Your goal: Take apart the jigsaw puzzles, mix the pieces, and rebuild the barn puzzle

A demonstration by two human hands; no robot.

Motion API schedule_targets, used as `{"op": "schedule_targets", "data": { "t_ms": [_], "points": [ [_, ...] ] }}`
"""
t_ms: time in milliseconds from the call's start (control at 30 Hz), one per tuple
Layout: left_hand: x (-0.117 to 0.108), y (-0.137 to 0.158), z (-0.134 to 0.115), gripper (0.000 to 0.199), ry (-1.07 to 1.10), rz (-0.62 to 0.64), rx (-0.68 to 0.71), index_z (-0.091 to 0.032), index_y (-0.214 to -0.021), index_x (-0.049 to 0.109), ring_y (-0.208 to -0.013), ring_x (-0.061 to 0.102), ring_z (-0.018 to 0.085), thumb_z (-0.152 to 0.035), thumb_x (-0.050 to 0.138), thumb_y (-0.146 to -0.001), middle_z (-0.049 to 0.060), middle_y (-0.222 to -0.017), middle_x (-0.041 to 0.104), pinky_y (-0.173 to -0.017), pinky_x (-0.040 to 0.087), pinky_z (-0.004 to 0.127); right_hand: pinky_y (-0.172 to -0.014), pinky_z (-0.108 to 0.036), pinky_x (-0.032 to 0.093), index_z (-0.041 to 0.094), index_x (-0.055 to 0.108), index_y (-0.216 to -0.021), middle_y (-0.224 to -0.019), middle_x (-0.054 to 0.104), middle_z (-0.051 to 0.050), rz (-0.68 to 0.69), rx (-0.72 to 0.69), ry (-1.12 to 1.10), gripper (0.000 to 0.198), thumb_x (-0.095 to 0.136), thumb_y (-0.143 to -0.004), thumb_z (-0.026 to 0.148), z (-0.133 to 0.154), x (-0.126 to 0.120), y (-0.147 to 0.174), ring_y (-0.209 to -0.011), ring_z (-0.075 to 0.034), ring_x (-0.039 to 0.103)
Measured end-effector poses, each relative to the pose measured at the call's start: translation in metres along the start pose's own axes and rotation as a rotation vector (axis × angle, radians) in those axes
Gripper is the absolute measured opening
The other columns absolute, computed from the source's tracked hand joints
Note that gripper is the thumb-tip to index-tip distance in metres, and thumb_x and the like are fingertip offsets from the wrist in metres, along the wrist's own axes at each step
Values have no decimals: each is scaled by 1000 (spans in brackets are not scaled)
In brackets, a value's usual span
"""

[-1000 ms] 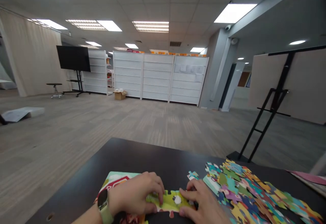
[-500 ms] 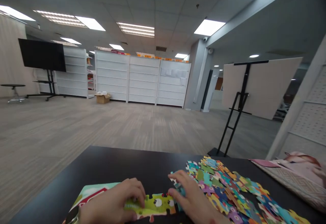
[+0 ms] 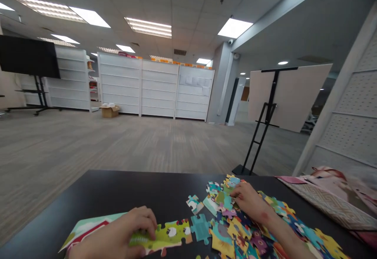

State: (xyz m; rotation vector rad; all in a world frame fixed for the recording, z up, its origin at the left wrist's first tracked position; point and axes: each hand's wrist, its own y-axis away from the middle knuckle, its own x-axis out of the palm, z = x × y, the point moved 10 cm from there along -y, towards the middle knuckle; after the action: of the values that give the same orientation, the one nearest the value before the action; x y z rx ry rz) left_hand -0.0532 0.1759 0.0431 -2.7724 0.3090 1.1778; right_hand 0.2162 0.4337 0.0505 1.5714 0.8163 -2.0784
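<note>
My left hand (image 3: pixel 138 227) rests on a strip of joined green jigsaw puzzle pieces (image 3: pixel 167 235) with sheep drawn on it. Its fingers and thumb are bent over the strip's left end. Partly under that wrist lies a printed sheet or box (image 3: pixel 88 229) in green, white and red. My right hand (image 3: pixel 249 200) is over the heap of loose puzzle pieces (image 3: pixel 235 231), fingers slightly apart and fingertips touching pieces near the top. A teal puzzle piece (image 3: pixel 200 228) lies beside the strip's right end. Farther off sits a white and teal piece (image 3: pixel 193 204).
The dark table (image 3: pixel 123 190) carries all of this. On its right side lies a pink and beige patterned cloth or bag (image 3: pixel 326 196). Beyond the table stand a black easel with a board (image 3: pixel 300 98), white shelves (image 3: pixel 159 90), a cardboard box (image 3: pixel 110 111) and a screen (image 3: pixel 29 57).
My right hand has moved from the strip's right end over to the heap, leaving the teal piece on the table. My left hand stays on the strip. The view has swung right.
</note>
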Motion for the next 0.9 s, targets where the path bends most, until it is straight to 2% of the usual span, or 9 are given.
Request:
{"op": "schedule_targets", "data": {
  "t_ms": [133,333,500,633,700,767,833,900],
  "points": [
    [2,-1,1,30,4,20,-2,-29,-107,64,-117,58,19,-13,69,-82,-1,-125,61,-104,44,30,-78,-31,46,21,74,-82,-85,73,-6,-35,58,11,32,43,-86,17,-12,6,-7,-86,-22,67],
    [2,-2,1,27,-13,37,-21,-30,-108,64,-117,57,20,-16,67,-85,0,-125,60,-105,43,30,-73,-31,45,20,70,-93,-86,72,-8,-95,169,57,22,52,-85,30,-39,15,-14,-87,-26,68],
    [3,0,1,27,-35,36,-24,-30,-107,65,-116,57,19,-16,68,-84,-1,-125,61,-106,42,31,-84,-36,47,21,71,-102,-98,72,-10,-112,200,68,30,53,-85,37,-44,15,-10,-96,-30,67],
    [4,1,3,27,-32,30,-30,-31,-105,66,-116,57,18,-15,69,-83,-3,-125,61,-104,44,28,-99,-44,44,15,64,-128,-121,67,-18,-125,237,79,50,47,-91,43,-54,14,-21,-112,-35,62],
    [4,1,4,33,-33,28,-32,-31,-105,65,-116,57,18,-11,69,-79,-4,-126,60,-105,43,28,-102,-48,42,15,59,-137,-133,63,-20,-90,237,71,60,49,-90,51,-60,16,-34,-121,-38,59],
    [3,0,5,36,-38,29,-33,-31,-107,64,-117,57,18,-9,69,-78,-4,-126,60,-107,42,28,-101,-45,45,18,64,-133,-134,65,-17,-13,199,51,62,58,-84,55,-61,20,-49,-123,-38,60],
    [3,-1,5,35,-36,33,-43,-30,-107,64,-118,57,18,-11,69,-79,-4,-126,60,-108,41,29,-97,-38,48,21,74,-118,-124,72,-13,66,135,33,50,65,-79,52,-59,21,-60,-117,-34,65],
    [2,-2,4,32,-29,34,-44,-30,-107,64,-118,57,18,-13,70,-80,-3,-126,61,-109,40,29,-90,-32,50,24,78,-103,-110,78,-8,121,61,28,35,64,-80,47,-55,17,-63,-108,-29,70]
  ]
}}
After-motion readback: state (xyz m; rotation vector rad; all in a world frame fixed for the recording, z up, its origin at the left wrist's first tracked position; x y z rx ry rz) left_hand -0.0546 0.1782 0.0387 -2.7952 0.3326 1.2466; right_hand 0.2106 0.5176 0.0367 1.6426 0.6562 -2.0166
